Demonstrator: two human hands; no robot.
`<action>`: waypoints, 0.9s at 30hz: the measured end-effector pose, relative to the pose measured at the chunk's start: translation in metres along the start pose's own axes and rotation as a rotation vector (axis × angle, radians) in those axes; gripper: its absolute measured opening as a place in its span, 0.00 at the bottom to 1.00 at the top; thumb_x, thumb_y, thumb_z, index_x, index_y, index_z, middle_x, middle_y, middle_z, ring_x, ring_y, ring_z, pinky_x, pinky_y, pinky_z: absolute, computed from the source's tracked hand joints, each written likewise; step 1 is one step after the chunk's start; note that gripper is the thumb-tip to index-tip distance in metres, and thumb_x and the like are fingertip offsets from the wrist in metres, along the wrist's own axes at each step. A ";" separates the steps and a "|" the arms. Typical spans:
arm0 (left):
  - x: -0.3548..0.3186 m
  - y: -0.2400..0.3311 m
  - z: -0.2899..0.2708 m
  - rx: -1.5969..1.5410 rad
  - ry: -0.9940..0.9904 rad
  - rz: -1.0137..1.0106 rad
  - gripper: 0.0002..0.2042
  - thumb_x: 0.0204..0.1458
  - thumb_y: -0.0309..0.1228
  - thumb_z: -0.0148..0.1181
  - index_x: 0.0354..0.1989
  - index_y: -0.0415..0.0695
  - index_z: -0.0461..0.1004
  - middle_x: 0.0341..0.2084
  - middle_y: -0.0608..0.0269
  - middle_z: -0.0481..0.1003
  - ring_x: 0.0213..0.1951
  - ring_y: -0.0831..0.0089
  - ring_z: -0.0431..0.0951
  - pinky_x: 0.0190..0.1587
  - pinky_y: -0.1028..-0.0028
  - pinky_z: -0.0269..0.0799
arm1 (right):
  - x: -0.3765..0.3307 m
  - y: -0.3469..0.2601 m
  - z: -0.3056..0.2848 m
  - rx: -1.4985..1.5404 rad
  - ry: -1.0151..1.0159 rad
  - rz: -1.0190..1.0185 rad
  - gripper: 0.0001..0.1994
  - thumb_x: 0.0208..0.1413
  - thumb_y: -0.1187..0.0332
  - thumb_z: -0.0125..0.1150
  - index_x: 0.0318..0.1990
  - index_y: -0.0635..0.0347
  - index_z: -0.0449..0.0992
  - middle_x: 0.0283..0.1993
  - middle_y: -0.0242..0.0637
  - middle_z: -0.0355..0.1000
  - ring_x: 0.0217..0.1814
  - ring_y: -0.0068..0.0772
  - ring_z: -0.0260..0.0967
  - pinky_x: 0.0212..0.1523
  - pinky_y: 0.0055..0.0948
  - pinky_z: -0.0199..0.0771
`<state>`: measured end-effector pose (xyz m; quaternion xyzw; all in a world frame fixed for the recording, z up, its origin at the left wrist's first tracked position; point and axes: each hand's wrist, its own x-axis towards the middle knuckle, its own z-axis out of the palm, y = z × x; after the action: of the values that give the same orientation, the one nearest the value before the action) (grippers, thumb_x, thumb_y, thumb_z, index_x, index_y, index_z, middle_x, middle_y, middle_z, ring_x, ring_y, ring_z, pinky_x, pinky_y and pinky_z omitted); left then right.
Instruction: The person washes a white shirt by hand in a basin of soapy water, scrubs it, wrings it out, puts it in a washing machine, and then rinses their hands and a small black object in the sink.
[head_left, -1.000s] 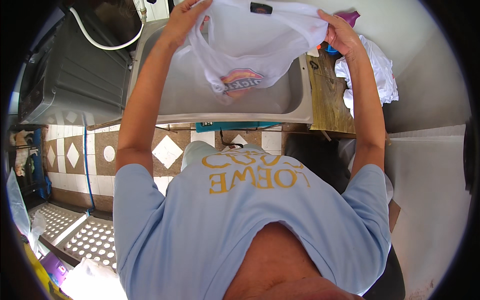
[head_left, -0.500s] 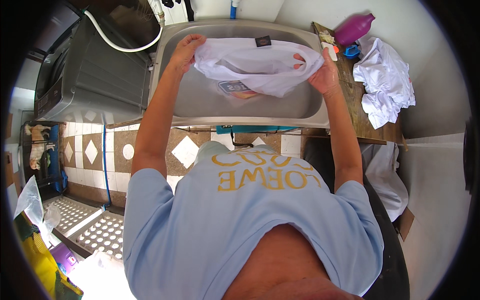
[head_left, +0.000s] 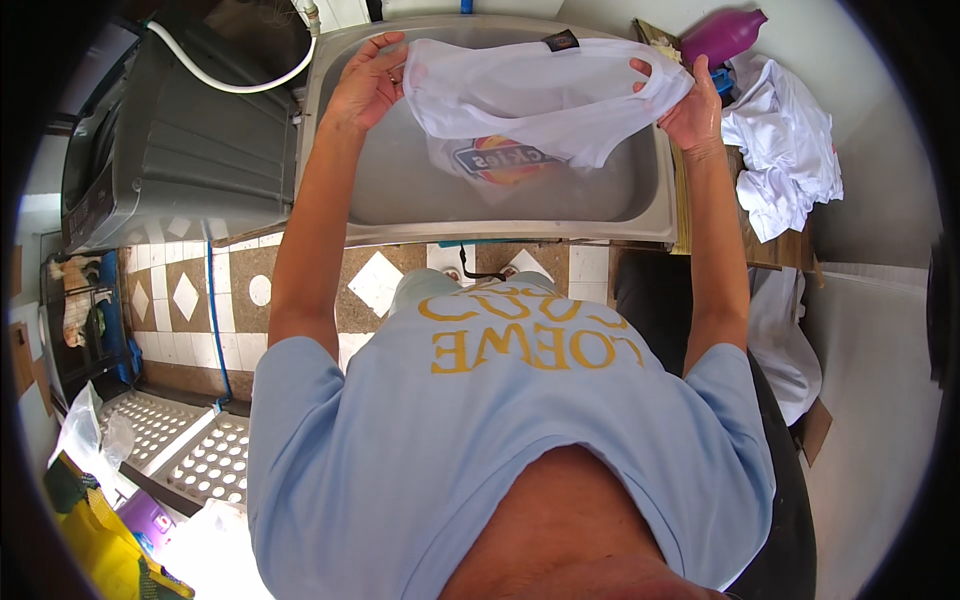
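Shirt (head_left: 520, 85) now spreads wider above the sink (head_left: 420, 195), gripped at its 2 sides by your left hand (head_left: 364, 88) and right hand (head_left: 696, 118), more print (head_left: 492, 160) showing, so the cloth seems better opened out.

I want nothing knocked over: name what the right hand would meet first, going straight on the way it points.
Probably the purple bottle, which shows just past the right hand holding the white garment; depth is unclear, so the hand might pass above.
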<state>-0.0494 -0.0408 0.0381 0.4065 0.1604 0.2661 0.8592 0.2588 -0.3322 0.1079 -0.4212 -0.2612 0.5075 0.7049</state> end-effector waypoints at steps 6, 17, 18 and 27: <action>-0.009 -0.004 0.040 -0.077 -0.036 0.037 0.12 0.52 0.28 0.59 0.45 0.44 0.68 0.36 0.61 0.75 0.37 0.73 0.76 0.39 0.71 0.74 | 0.011 0.016 0.033 -0.260 0.090 -0.005 0.37 0.59 0.39 0.39 0.61 0.67 0.58 0.55 0.51 0.68 0.43 0.38 0.73 0.47 0.37 0.72; 0.001 -0.001 0.083 0.331 -0.232 0.078 0.17 0.56 0.35 0.56 0.51 0.42 0.66 0.41 0.61 0.75 0.40 0.74 0.74 0.43 0.76 0.69 | 0.060 0.051 0.061 -0.577 0.279 -0.076 0.18 0.49 0.68 0.62 0.47 0.65 0.72 0.40 0.38 0.75 0.40 0.29 0.73 0.42 0.28 0.73; -0.001 -0.008 0.064 0.400 -0.104 0.079 0.15 0.54 0.34 0.58 0.48 0.42 0.68 0.37 0.62 0.74 0.39 0.74 0.73 0.41 0.75 0.70 | 0.063 0.031 0.060 -0.450 0.263 -0.045 0.17 0.49 0.72 0.59 0.48 0.69 0.70 0.42 0.44 0.75 0.43 0.37 0.74 0.46 0.33 0.74; 0.009 -0.148 -0.035 0.774 0.259 -0.174 0.25 0.47 0.39 0.63 0.51 0.39 0.66 0.44 0.55 0.69 0.44 0.65 0.70 0.47 0.68 0.67 | 0.039 -0.150 0.173 -0.546 0.273 -0.417 0.17 0.48 0.66 0.59 0.44 0.67 0.74 0.38 0.42 0.76 0.35 0.37 0.75 0.45 0.35 0.75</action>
<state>-0.0107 -0.0918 -0.1007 0.6475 0.3888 0.1615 0.6351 0.2090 -0.2587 0.3226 -0.5954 -0.3707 0.2039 0.6830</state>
